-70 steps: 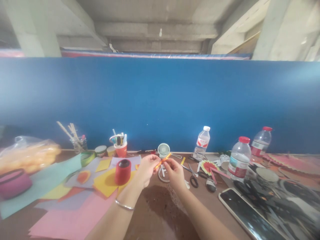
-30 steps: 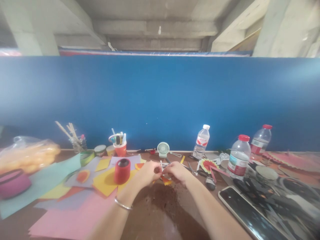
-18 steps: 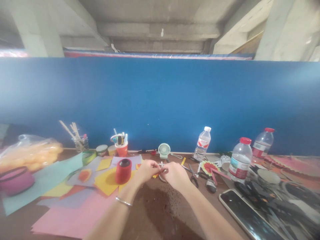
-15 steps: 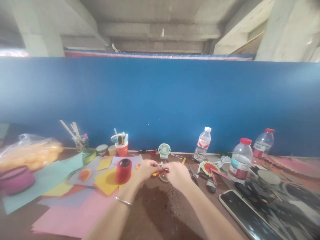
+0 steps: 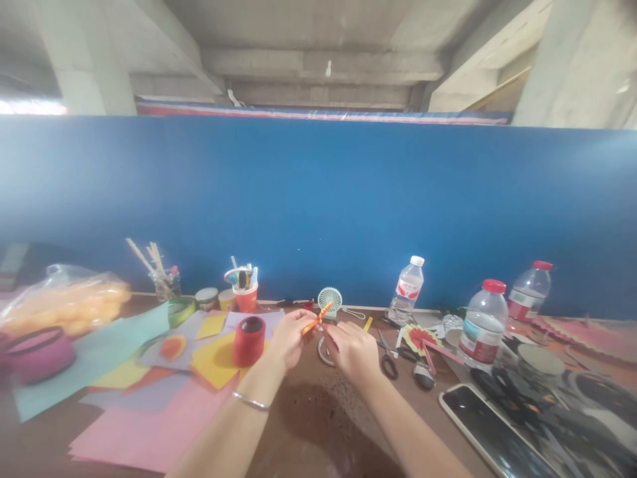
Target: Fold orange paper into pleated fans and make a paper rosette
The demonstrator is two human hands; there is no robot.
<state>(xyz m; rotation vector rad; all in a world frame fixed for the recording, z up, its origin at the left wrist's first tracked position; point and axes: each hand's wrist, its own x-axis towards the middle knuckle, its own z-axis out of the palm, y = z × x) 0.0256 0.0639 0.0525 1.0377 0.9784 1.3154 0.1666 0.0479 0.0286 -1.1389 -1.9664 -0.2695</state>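
Behind left hand (image 5: 287, 337), red cup (image 5: 246, 298) holding pens, jar (image 5: 162, 284) holding sticks

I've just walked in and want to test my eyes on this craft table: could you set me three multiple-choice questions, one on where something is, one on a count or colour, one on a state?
1. Where does the red roll stand?
A. on the yellow paper
B. on the phone
C. inside the red cup

2. How many water bottles have red caps?
A. none
B. one
C. two

3. What is the left hand doing?
A. lying flat and open
B. pinching a folded orange strip
C. gripping scissors

Answers: 1 A, the roll sits upright on the yellow sheet. 2 C, the near bottle and far right bottle are red-capped; the third bottle is white-capped. 3 B, its fingertips close on the strip.
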